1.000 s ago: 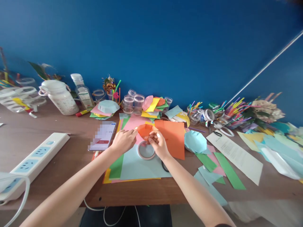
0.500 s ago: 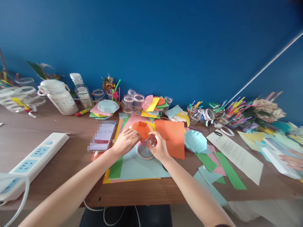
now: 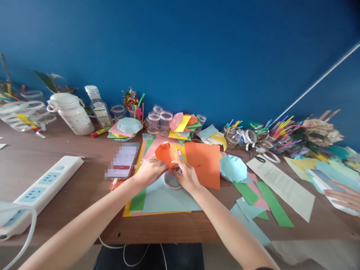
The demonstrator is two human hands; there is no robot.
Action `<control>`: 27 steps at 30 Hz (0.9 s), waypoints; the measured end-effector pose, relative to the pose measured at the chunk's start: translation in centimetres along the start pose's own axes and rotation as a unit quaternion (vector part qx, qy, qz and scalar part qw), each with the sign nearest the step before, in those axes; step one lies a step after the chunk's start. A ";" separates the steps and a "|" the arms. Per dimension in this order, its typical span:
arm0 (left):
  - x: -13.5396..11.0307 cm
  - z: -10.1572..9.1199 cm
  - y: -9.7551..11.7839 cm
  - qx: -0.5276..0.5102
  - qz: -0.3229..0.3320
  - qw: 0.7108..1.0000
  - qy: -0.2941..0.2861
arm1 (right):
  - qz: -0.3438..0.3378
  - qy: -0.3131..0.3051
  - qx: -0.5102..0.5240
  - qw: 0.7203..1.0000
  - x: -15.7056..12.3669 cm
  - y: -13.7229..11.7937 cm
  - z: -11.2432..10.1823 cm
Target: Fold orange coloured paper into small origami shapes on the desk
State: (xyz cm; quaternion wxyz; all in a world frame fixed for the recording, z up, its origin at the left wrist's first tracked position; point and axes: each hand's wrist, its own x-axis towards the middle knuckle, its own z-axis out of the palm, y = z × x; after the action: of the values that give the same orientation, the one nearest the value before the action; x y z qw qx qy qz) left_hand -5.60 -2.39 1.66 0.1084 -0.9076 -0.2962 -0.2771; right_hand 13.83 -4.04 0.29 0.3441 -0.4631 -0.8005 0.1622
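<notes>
Orange folded paper (image 3: 166, 153) has tipped upright over the last second, our left hand (image 3: 150, 170) and right hand (image 3: 188, 176) both pinching its lower edge just above the tape roll (image 3: 170, 180), so we judge the folding has moved to its base.

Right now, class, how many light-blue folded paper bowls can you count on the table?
2. One bowl tops the paper stack behind the phone; the other bowl lies right of the flat orange sheet. More may hide in the right-hand clutter.
</notes>
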 end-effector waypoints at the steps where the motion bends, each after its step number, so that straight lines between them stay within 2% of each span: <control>1: -0.1 0.0 0.0 0.001 0.001 1.000 -0.006 | 0.002 -0.006 0.002 1.000 0.0 0.0 -0.1; 7: -0.7 0.0 0.3 0.002 -0.011 0.998 -0.059 | 0.012 -0.056 -0.023 0.998 -0.2 0.0 0.0; 11: -0.8 -0.2 0.6 -0.011 -0.064 0.994 -0.088 | 0.007 -0.063 -0.061 0.996 -0.2 -0.2 0.2; 15: -0.7 -0.5 0.9 -0.065 -0.131 0.983 -0.110 | 0.004 -0.072 -0.089 0.993 -0.1 -0.6 0.2; 19: -0.6 -0.6 0.9 -0.105 -0.173 0.973 -0.111 | 0.000 -0.063 -0.081 0.995 -0.1 -0.8 0.2; 27: -0.3 -0.8 1.1 -0.119 -0.187 0.968 -0.118 | 0.016 -0.031 -0.045 0.998 -0.2 -0.8 0.6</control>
State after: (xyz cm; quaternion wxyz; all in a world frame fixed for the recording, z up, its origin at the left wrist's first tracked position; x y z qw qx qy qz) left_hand -5.48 -3.72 2.06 -0.0899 -0.8687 -0.4362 -0.2170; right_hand 12.97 -4.57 0.25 0.2954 -0.4859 -0.8096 0.1457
